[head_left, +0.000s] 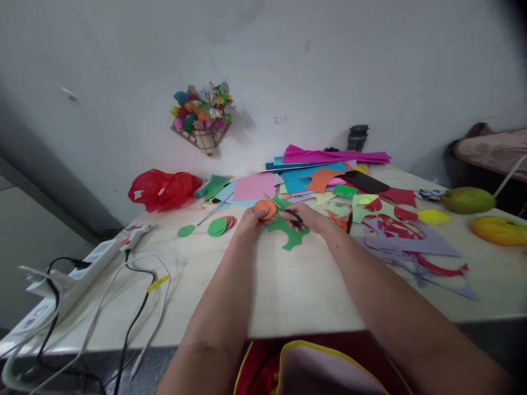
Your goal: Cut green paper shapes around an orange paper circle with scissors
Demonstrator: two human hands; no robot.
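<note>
Between the fingers of my left hand (250,222) is an orange paper circle (264,209), and some green paper shows just beside it. My right hand (307,216) is closed round the black handles of a pair of scissors (293,218), whose blades point up and left near the circle's edge. Under both hands lies a green paper scrap (293,237) with round pieces cut out of it. To the left of my left hand rest a stack of paper circles (217,227), green on top, and a single green circle (186,231).
A white power strip (88,263) with cables runs along the left edge. Behind it sits a red plastic bag (164,189). Coloured sheets (253,187) spread across the back; purple scraps (428,241) and a green mango-like fruit (468,200) lie right. Paper flowers (203,109) hang on the wall.
</note>
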